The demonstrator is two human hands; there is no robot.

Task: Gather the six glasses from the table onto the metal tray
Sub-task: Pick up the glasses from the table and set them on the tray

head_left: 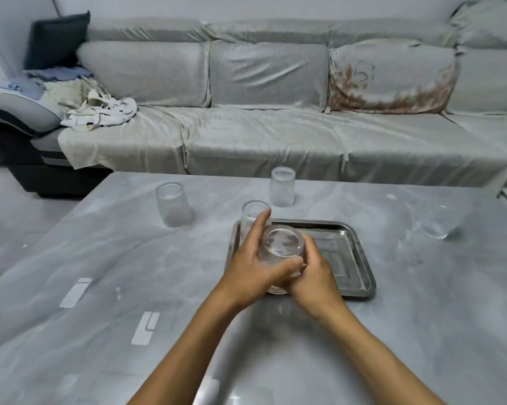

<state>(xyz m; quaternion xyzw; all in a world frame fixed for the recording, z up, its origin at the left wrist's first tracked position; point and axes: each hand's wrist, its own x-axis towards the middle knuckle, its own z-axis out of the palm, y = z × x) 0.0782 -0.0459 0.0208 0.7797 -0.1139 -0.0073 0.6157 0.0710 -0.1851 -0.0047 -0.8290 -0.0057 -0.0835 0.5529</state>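
Observation:
A ribbed clear glass point(282, 244) stands upside down at the front left corner of the metal tray point(354, 258). My left hand point(250, 266) and my right hand point(315, 271) both wrap around it. A second ribbed glass point(253, 211) stands on the tray's back left corner, right behind my left fingers. Away from the tray, a frosted glass point(173, 204) stands on the table at the left, another frosted glass point(282, 186) at the back, and a clear glass point(432, 220) at the right.
The grey marble-patterned table point(129, 258) fills the foreground. A grey covered sofa point(275, 127) runs along its far side, with clothes point(100, 111) heaped on its left end. The tray's right half is bare metal.

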